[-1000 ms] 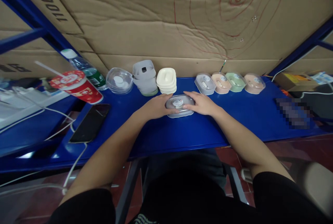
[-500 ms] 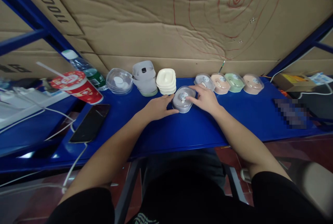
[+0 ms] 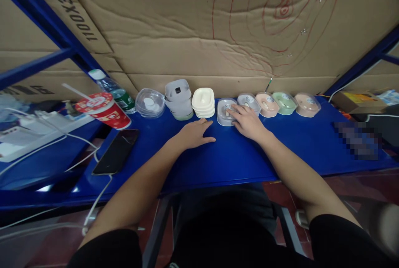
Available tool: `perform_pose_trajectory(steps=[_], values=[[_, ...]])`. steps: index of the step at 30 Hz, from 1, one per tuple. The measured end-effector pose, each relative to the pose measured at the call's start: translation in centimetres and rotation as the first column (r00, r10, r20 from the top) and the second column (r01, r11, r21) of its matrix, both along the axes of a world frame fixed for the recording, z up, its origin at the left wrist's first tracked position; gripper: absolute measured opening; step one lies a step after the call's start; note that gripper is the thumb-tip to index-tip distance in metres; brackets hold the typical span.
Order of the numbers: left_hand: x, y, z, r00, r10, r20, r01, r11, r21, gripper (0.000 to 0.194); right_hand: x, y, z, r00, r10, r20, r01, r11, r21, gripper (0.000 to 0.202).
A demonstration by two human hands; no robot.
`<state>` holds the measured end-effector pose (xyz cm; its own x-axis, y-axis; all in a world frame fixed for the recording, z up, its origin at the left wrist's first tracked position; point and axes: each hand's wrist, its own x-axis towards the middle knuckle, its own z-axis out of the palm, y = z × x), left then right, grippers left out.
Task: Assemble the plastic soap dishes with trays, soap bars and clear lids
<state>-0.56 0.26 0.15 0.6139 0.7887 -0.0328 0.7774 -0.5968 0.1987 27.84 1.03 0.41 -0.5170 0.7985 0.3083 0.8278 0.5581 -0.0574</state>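
Note:
A small grey box with a clear domed lid (image 3: 225,119) sits on the blue table, at the left end of a row of similar lidded boxes. My right hand (image 3: 249,123) grips its right side, fingers over the lid and thumb at the front edge. My left hand (image 3: 195,134) is open and apart from the box, fingers and thumb spread just above the table. Beyond it stand a stack of cream lids (image 3: 203,104), a stack of grey box bases (image 3: 179,101) and a stack of clear covers (image 3: 150,104) with white pieces inside.
To the right sit a second grey box (image 3: 249,101), a peach box (image 3: 267,106), a green box (image 3: 285,104) and another peach box (image 3: 307,106). At left are a red paper cup (image 3: 109,112), a bottle (image 3: 120,93) and a phone (image 3: 116,151). Cardboard (image 3: 174,23) stands behind.
The grey lidded box has moved back and to the right, beside the row, with my right hand on it. My left hand has let go of it and drawn away.

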Motion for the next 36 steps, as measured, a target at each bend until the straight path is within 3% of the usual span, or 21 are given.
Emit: perform_pose_trajectory(steps=[3, 10, 21, 36], values=[[0.0, 0.0, -0.1, 1.000, 0.000, 0.008, 0.000, 1.000, -0.006, 0.081, -0.5, -0.2, 0.0, 0.998, 0.046, 0.031, -0.046, 0.999, -0.010, 0.058], [0.0, -0.1, 0.1, 1.000, 0.005, 0.006, -0.005, 1.000, -0.013, 0.080, 0.5, 0.6, -0.4, 0.998, -0.070, 0.007, 0.070, 0.996, -0.060, 0.065], [-0.1, 0.0, 0.0, 1.000, 0.004, 0.012, -0.004, 1.000, -0.009, 0.080, 1.6, 1.8, -0.5, 0.988, -0.156, -0.003, 0.153, 0.977, -0.150, 0.078], [-0.2, 0.1, -0.3, 1.000, 0.000, -0.016, 0.001, 1.000, 0.024, 0.078, 2.9, 2.8, -0.7, 0.980, -0.193, -0.050, 0.182, 0.968, -0.174, 0.076]])
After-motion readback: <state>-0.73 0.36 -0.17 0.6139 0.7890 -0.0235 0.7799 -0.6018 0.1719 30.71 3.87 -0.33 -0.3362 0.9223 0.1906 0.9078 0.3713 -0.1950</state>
